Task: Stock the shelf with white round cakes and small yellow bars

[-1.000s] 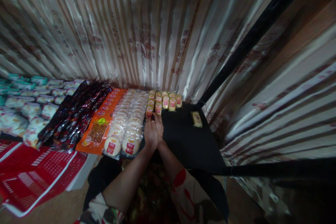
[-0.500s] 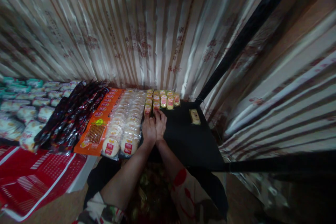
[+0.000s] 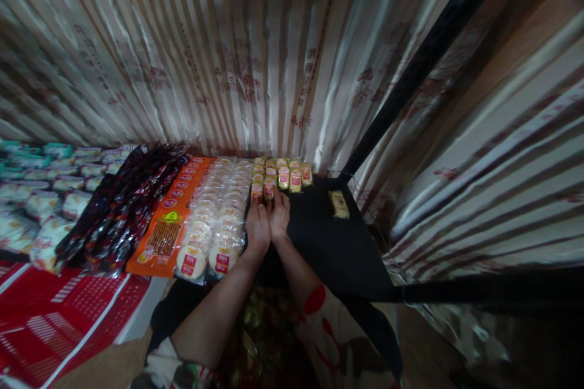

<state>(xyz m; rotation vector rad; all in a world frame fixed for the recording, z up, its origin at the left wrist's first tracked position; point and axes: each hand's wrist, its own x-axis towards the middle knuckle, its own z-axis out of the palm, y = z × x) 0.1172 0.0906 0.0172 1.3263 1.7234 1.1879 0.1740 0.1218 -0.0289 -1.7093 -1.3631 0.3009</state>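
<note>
My left hand (image 3: 258,228) and my right hand (image 3: 279,216) are side by side at the near end of a group of small yellow wrapped snack packets. The left fingers close at the near end of one packet (image 3: 257,188), and the right fingers close at the near end of the packet (image 3: 269,186) beside it. My hands partly cover these near ends. Several more yellow packets (image 3: 295,180) stand in short rows behind and to the right. Left of my hands are two columns of round, pale crackers (image 3: 222,258) in clear wrapping.
A single pale packet (image 3: 339,204) lies apart on the black tabletop (image 3: 333,249). Further left are an orange snack bag (image 3: 159,240), dark glossy packages (image 3: 116,222) and white packs (image 3: 43,203). Red-and-white printed material (image 3: 59,316) is below. A striped curtain (image 3: 274,55) and a black pole (image 3: 410,82) bound the space.
Both hands have drawn slightly toward me, showing more of the two packets at my fingers. The camera view has shifted a little. The single packet on the right stays put.
</note>
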